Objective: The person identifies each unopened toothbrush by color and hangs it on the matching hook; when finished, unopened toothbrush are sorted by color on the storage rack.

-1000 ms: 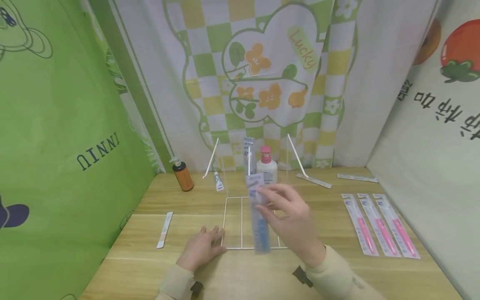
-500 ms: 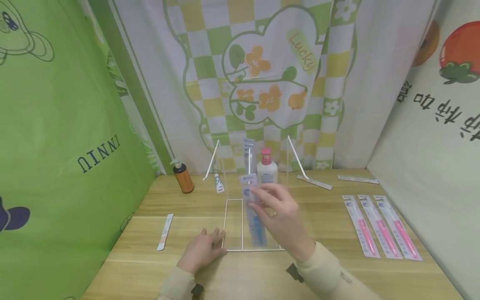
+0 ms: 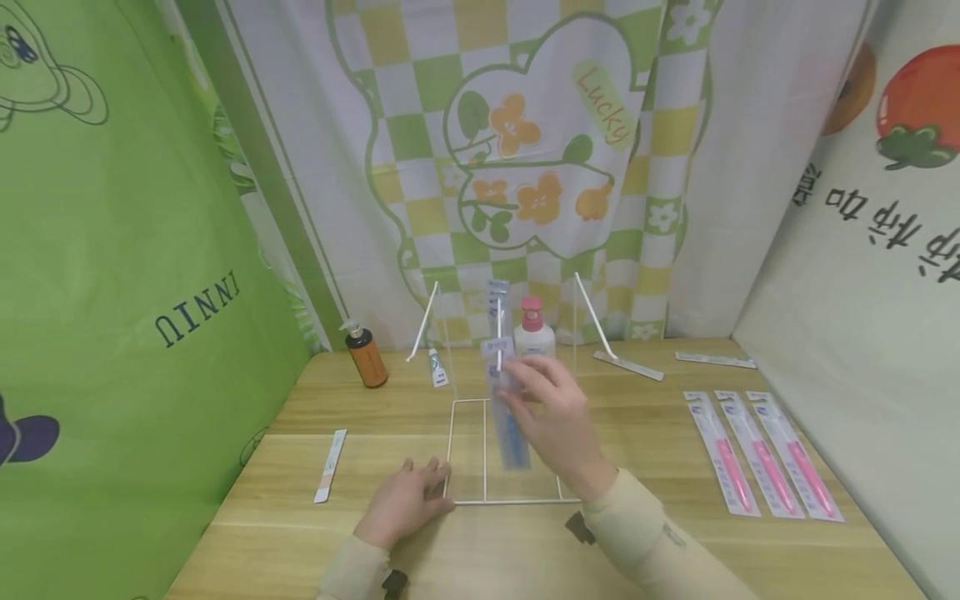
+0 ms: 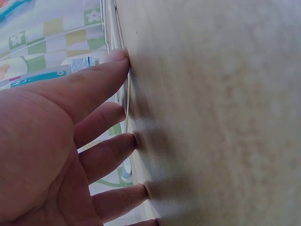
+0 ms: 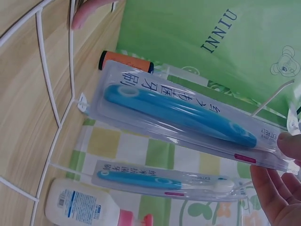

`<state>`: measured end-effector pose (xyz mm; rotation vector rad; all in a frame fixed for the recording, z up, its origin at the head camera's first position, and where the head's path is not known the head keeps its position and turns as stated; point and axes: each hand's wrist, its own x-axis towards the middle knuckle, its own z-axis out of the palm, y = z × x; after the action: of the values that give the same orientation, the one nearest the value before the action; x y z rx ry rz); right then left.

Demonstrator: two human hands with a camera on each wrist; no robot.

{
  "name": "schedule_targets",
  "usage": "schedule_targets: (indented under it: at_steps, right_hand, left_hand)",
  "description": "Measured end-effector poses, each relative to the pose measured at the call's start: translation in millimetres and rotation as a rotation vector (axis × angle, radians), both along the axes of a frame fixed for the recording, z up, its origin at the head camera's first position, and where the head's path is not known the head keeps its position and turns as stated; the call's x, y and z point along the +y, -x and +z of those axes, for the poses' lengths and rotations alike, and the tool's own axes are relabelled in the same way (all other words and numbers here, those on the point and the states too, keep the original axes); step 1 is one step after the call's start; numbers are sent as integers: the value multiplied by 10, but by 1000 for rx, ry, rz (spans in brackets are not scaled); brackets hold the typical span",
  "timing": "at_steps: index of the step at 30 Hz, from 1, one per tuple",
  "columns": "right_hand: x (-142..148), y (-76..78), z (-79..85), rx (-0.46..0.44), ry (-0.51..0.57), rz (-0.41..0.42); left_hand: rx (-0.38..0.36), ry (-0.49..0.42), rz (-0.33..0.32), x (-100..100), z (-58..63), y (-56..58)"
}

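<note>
My right hand [image 3: 551, 417] pinches a packaged blue toothbrush [image 5: 178, 115] near the top of its pack, above the base of a white wire rack [image 3: 484, 458]. Behind it, a second packaged blue toothbrush [image 5: 141, 179] hangs at the rack's middle prong. In the head view the held pack's top overlaps that prong; whether the prong passes through its hole I cannot tell. My left hand [image 3: 403, 500] rests at the base's front left corner. In the left wrist view, the left thumb [image 4: 89, 84] lies against the wire and the extended fingers touch the tabletop.
A white bottle with a pink pump [image 3: 534, 337] stands behind the rack. At left are an orange pump bottle [image 3: 366, 358], a small tube [image 3: 438, 368] and a narrow strip [image 3: 330, 467]. Three packaged pink toothbrushes [image 3: 731, 475] lie at right, with two strips [image 3: 628, 365] farther back.
My right hand has moved the blue toothbrush pack slightly left, then farther back and up toward the middle prong. The left hand has stayed at the rack's corner.
</note>
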<state>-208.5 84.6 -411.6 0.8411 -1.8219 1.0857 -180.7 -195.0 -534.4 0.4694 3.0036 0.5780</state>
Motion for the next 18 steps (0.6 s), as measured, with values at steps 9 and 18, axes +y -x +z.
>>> schedule_targets:
  at_steps: [9, 18]
  right_hand:
    - [-75, 314, -28, -21, 30, -27]
    - [-122, 621, -57, 2, 48, -110]
  left_hand:
    - [-3, 12, 2, -14, -11, 4]
    - [2, 0, -8, -7, -3, -6]
